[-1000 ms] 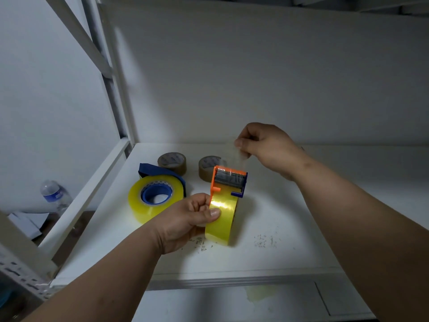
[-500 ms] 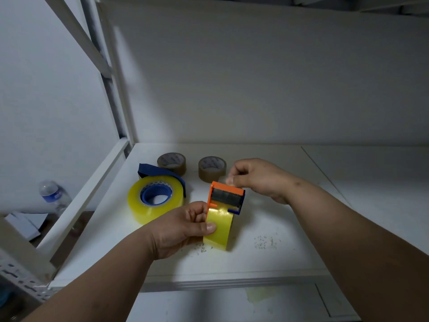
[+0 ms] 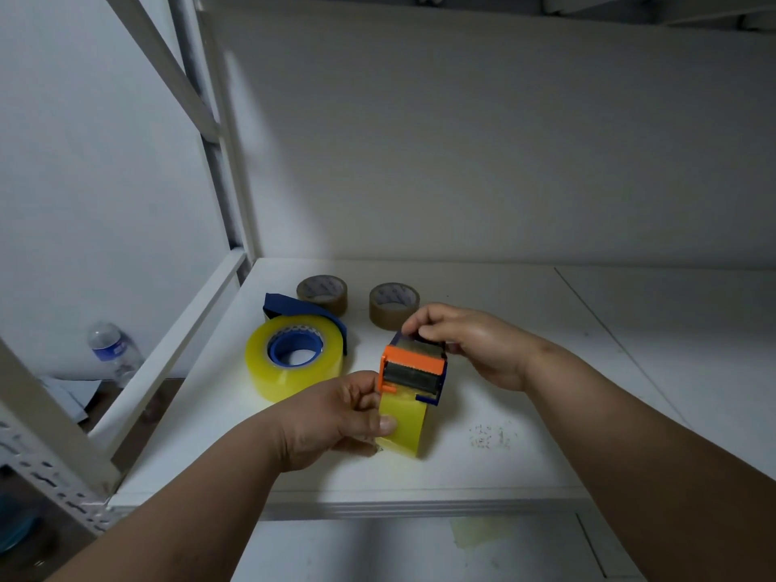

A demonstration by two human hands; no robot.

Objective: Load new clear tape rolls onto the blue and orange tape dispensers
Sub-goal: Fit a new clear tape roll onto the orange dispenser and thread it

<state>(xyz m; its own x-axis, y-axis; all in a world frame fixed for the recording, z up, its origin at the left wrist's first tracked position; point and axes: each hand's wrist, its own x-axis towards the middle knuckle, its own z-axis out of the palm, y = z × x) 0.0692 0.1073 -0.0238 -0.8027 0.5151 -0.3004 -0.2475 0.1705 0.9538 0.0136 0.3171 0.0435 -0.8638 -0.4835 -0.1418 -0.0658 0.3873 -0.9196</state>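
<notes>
An orange tape dispenser (image 3: 413, 367) with a yellowish clear tape roll (image 3: 403, 422) in it stands upright on the white shelf (image 3: 546, 413). My left hand (image 3: 336, 417) grips the roll's left side, thumb on its face. My right hand (image 3: 474, 342) pinches the far top edge of the dispenser head with its fingertips. To the left lies the blue dispenser (image 3: 302, 312), flat, with a large clear tape roll (image 3: 294, 363) around its blue hub.
Two brown tape rolls (image 3: 322, 292) (image 3: 394, 304) lie flat at the back of the shelf. A white upright post and a slanted rail (image 3: 176, 342) bound the left side. A plastic bottle (image 3: 111, 346) stands on the floor beyond. The shelf's front edge runs just below my wrists.
My right hand came down from above the dispenser, where it held a stretch of pulled tape, to the dispenser's top edge. My left hand kept its grip on the roll.
</notes>
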